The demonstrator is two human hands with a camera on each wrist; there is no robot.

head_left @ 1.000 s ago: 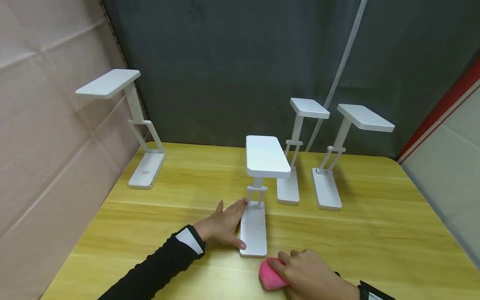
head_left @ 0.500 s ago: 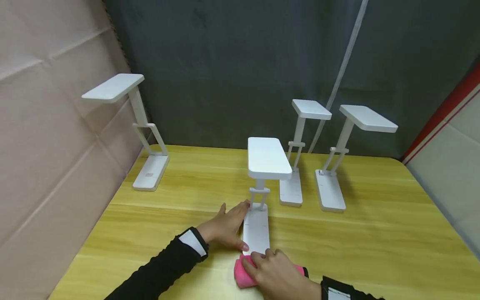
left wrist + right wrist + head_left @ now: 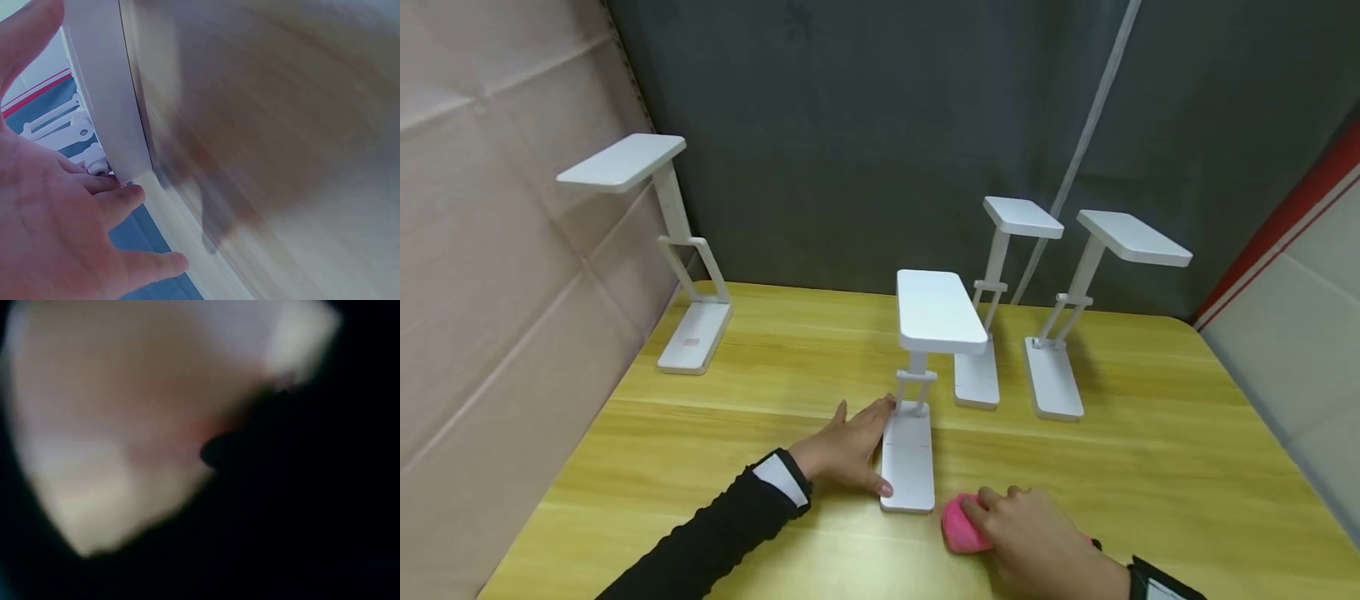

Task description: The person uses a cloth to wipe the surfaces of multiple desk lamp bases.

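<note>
The left hand point(image 3: 844, 450) lay spread flat on the bench point(image 3: 1150, 483), its fingers touching the left edge of the near lamp point(image 3: 913, 417). The right hand point(image 3: 1037, 542) gripped a pink cloth point(image 3: 961, 523) (just right of the lamp's base), pressed on the bench. Three other lamps point(image 3: 1045, 308) stood behind.

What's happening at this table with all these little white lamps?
A person steadies the nearest folding desk lamp with the left hand, fingers flat against the side of its base. The right hand holds a pink cloth on the wooden table, just right of that base. Three more white lamps stand unfolded further back.
</note>
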